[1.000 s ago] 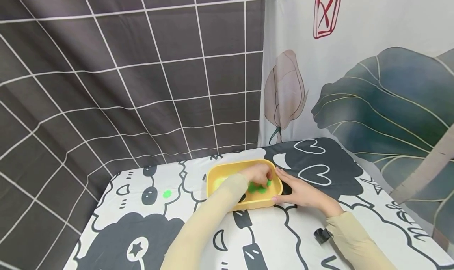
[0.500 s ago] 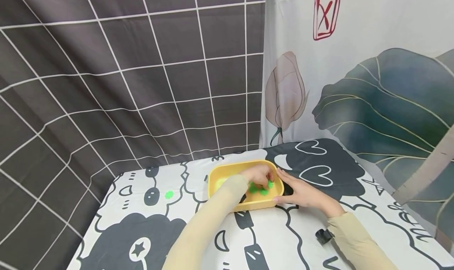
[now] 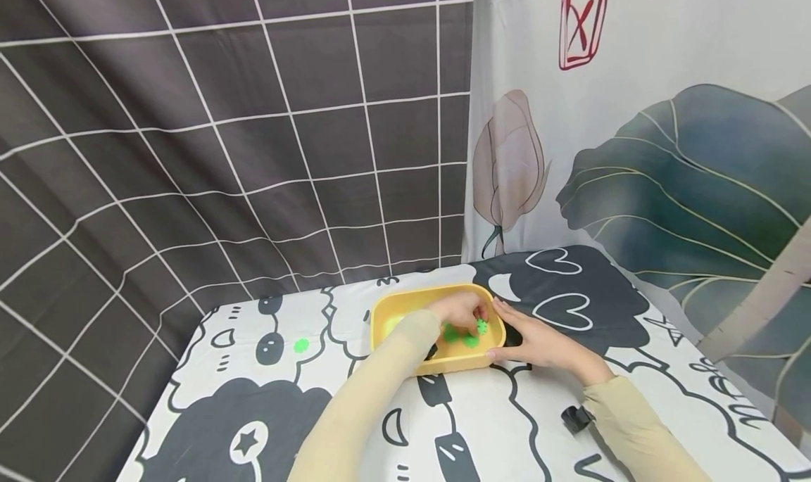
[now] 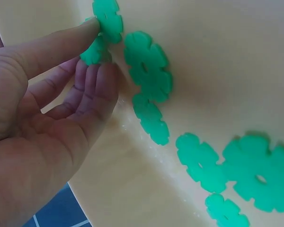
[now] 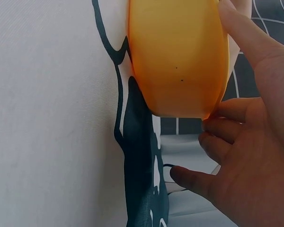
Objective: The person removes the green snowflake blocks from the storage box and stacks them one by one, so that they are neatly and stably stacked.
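My left hand (image 3: 462,309) reaches into a yellow plastic bin (image 3: 405,302). In the left wrist view its thumb and fingertips pinch a green flower-shaped plastic disc (image 4: 95,53), partly hidden by the thumb. Several more notched green discs lie beside it in the bin, among them a larger-looking disc (image 4: 260,174) at lower right and another disc (image 4: 148,66) near the fingertips. My right hand (image 3: 540,343) holds the bin's right end, thumb on the near side and fingers at the far corner. The right wrist view shows the bin's outer wall (image 5: 180,56) against that hand.
A single green disc (image 3: 300,345) lies on the patterned black-and-white cloth (image 3: 481,426), left of the bin. Behind the table hang a dark grid curtain (image 3: 317,144) and a pale curtain (image 3: 538,46) with plant prints. A black strap piece (image 3: 576,419) is at the right sleeve.
The green disc at my left fingertips now shows its face more clearly. Both hands and the bin stay almost where they were.
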A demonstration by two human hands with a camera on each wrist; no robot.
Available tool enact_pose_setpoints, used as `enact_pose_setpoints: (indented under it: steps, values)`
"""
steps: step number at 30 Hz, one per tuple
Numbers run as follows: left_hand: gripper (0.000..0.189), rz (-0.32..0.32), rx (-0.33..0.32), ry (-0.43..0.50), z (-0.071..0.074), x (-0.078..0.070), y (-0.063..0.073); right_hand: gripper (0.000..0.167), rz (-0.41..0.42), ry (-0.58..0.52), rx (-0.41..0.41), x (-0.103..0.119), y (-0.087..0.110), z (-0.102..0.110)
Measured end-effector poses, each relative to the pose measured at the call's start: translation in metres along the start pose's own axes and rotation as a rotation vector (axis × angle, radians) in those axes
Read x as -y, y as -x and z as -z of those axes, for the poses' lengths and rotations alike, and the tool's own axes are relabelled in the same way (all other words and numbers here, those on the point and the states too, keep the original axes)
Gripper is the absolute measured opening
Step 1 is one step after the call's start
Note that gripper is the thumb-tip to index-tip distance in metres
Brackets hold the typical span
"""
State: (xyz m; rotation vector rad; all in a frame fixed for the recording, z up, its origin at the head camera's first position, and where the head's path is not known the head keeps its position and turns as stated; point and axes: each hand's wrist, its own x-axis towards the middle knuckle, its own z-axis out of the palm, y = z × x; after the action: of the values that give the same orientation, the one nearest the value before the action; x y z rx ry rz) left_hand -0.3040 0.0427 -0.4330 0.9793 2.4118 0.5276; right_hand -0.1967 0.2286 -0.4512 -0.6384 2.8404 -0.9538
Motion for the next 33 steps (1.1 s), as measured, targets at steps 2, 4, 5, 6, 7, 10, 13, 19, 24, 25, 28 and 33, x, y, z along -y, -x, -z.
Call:
enact_pose_setpoints:
  steps: [2, 4, 5, 6, 7, 10, 13, 19, 24, 25, 28, 33]
  values:
    - [0.03, -0.011, -0.004, -0.008, 0.0, 0.001, 0.0, 0.109, 0.0, 0.0, 0.001, 0.001, 0.0, 0.0]
    - [0.029, -0.02, -0.004, -0.006, 0.0, 0.002, 0.0, 0.109, 0.002, -0.002, 0.0, 0.001, 0.0, 0.0]
    - [0.028, -0.024, -0.006, -0.001, 0.0, 0.002, 0.0, 0.109, 0.003, -0.002, -0.001, 0.001, 0.0, 0.0]
    - [0.028, -0.029, -0.007, 0.0, 0.0, 0.003, 0.0, 0.109, 0.003, -0.002, -0.002, 0.001, 0.0, 0.0]
    - [0.027, -0.034, -0.009, 0.002, 0.0, 0.003, 0.0, 0.109, 0.004, -0.002, -0.003, 0.001, 0.0, 0.0]
    - [0.026, -0.046, -0.012, -0.006, 0.0, 0.005, 0.0, 0.11, 0.004, -0.001, -0.002, 0.0, 0.0, -0.001]
    - [0.023, -0.061, -0.018, -0.019, 0.002, 0.007, 0.002, 0.11, 0.001, 0.003, -0.004, 0.0, 0.0, -0.001]
    - [0.02, -0.07, -0.049, -0.058, 0.007, 0.006, 0.006, 0.109, -0.001, -0.006, -0.003, 0.001, 0.001, -0.001]
    - [0.023, -0.096, -0.1, -0.101, 0.012, 0.008, 0.007, 0.109, -0.003, -0.008, -0.002, 0.002, 0.001, -0.001]
    - [0.023, -0.106, -0.11, -0.1, 0.014, 0.008, 0.007, 0.109, -0.005, -0.009, -0.003, 0.002, 0.001, 0.0]
    - [0.023, -0.132, -0.134, -0.086, 0.019, 0.007, 0.01, 0.11, -0.011, -0.008, -0.002, 0.002, 0.001, 0.0]
    - [0.023, -0.15, -0.158, -0.048, 0.028, 0.006, 0.019, 0.109, -0.008, -0.005, 0.0, 0.002, 0.001, 0.0]
